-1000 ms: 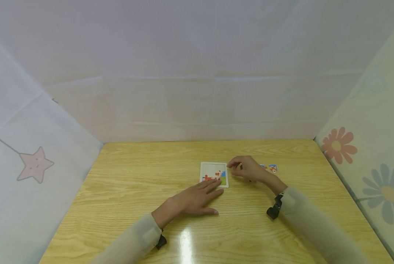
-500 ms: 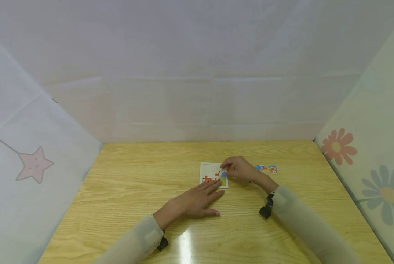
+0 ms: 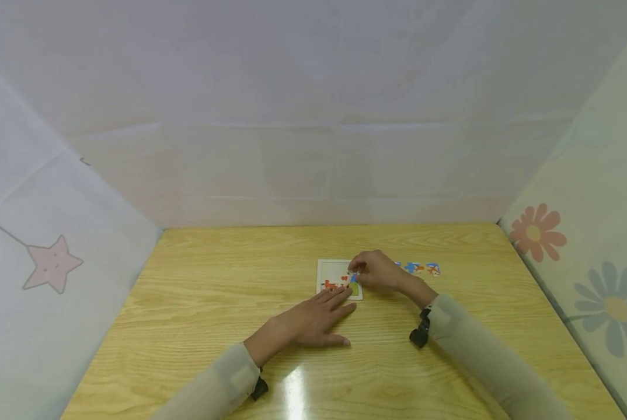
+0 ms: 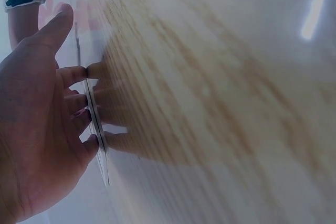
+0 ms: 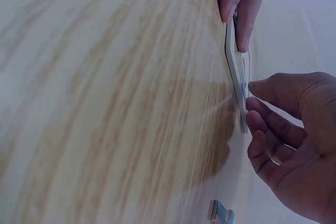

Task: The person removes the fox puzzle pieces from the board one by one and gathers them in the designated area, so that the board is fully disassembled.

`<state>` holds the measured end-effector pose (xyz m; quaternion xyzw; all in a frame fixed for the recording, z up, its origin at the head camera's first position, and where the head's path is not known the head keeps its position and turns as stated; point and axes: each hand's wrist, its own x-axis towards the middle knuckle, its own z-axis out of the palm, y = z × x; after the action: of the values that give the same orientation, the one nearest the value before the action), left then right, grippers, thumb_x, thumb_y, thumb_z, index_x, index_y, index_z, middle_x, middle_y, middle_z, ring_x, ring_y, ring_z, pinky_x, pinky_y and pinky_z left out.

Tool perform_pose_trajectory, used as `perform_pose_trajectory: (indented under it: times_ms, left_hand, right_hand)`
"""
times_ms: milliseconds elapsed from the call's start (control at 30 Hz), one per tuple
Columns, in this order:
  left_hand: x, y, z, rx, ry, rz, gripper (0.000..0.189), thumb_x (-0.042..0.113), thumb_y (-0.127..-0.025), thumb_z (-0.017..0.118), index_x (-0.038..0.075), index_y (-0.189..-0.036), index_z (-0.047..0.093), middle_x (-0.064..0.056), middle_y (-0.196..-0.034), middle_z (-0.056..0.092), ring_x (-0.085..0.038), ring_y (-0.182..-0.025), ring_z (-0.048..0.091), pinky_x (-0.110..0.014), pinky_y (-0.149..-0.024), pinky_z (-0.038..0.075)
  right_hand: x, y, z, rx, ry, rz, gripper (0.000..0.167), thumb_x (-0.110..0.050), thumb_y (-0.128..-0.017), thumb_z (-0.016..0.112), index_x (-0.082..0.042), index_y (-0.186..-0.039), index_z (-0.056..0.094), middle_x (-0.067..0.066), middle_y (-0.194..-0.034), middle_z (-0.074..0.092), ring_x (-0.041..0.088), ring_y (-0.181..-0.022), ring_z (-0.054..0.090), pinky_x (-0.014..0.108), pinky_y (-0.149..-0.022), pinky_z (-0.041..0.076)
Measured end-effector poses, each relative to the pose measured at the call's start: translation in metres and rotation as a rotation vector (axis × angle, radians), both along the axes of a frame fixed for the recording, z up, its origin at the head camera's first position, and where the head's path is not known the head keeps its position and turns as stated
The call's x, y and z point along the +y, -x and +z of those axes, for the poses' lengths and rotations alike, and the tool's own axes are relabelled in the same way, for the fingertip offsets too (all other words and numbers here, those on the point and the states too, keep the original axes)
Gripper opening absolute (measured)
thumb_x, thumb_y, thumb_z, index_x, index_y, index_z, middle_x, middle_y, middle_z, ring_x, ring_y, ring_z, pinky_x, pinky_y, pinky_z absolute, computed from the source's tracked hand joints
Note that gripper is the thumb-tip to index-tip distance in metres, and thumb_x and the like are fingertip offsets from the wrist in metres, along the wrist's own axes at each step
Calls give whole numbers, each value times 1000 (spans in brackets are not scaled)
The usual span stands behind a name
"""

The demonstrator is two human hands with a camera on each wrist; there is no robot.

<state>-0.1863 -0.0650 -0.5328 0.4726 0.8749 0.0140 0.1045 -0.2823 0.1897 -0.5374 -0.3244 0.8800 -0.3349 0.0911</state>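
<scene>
A white-framed jigsaw puzzle board (image 3: 333, 262) lies on the wooden table, partly filled with red, blue and green picture pieces. My left hand (image 3: 313, 319) rests palm down, its spread fingertips on the board's near edge; in the left wrist view those fingers (image 4: 79, 100) touch the board's rim. My right hand (image 3: 379, 271) is over the board's right side, thumb and forefinger pinching a small puzzle piece mostly hidden by the fingers. From the right wrist view, the thumb (image 5: 268, 88) and forefinger meet close to the board's surface.
Several loose puzzle pieces (image 3: 421, 269) lie in a row on the table (image 3: 229, 262), to the right of my right hand. Pale cloth walls surround the table at the back and sides. Each wrist carries a black camera.
My right hand has moved left from beside the board to over its right part, uncovering more of the loose pieces. The left hand has stayed almost still on the board.
</scene>
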Motion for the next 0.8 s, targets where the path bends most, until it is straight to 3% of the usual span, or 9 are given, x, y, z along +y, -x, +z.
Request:
perform_pose_trajectory:
  times_ms: [433,800]
  left_hand:
    - [5,-1,4,-31,-13,12,85,70,-106,43,15,-169,30,-13,-178,11,-31,-164,14,-50,-131,21]
    - [7,0,4,-42,-9,15,87,72,-104,43,15,-169,31,-13,-178,11,-32,-164,14,-50,-132,19]
  right_hand:
    - [0,2,-4,-11,3,2,20,2,-92,76,-5,-112,77,5,-110,74,19,-100,70,34,-90,61]
    - [3,-3,-2,7,28,-15,18,0,-92,77,-9,-108,78,3,-106,72,17,-95,67,36,-84,59]
